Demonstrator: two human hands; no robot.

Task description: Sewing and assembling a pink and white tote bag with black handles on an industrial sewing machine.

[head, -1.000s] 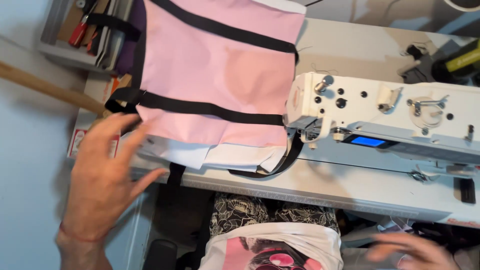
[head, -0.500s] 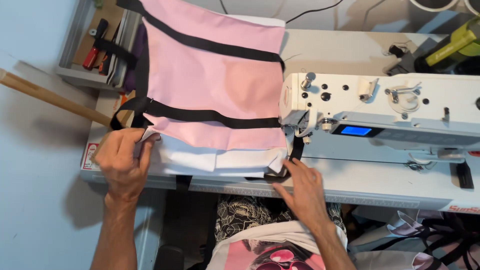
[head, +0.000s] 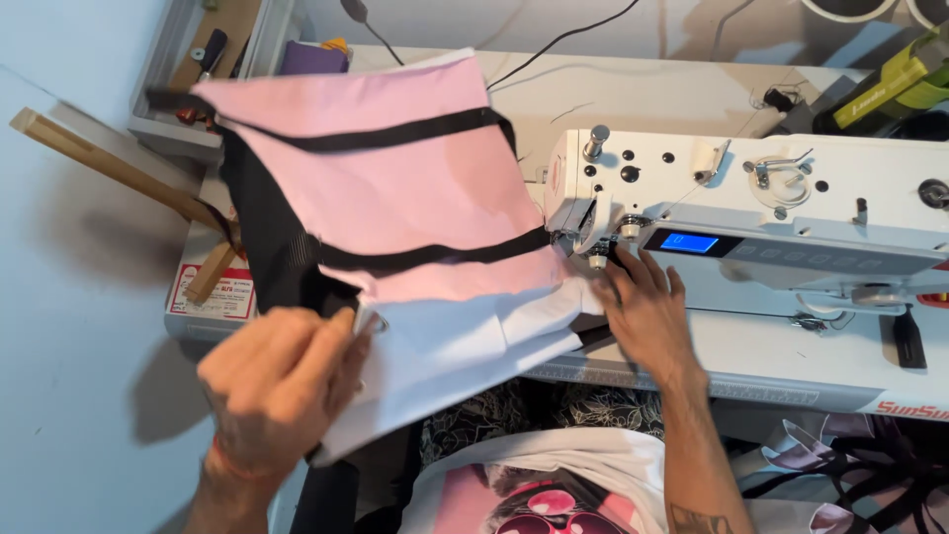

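Observation:
A pink fabric bag piece [head: 395, 188] with black straps and a white lining [head: 455, 346] lies across the sewing table, partly lifted. My left hand [head: 282, 381] grips its near left corner and holds it up off the table edge. My right hand [head: 643, 311] rests flat on the white lining, fingers spread, right beside the needle area [head: 598, 252] of the white sewing machine [head: 781, 213]. The fabric's right edge reaches under the machine head.
A grey tray with tools [head: 213, 59] stands at the back left. A wooden stick [head: 109, 163] leans out over the table's left edge. A green tool [head: 890, 84] lies at the back right. Cables [head: 554, 44] run along the back. Pink and black fabric pieces [head: 850, 475] hang below right.
The fabric has been turned and lifted at its near left corner by my left hand. My right hand has moved up from the table's front edge to beside the needle.

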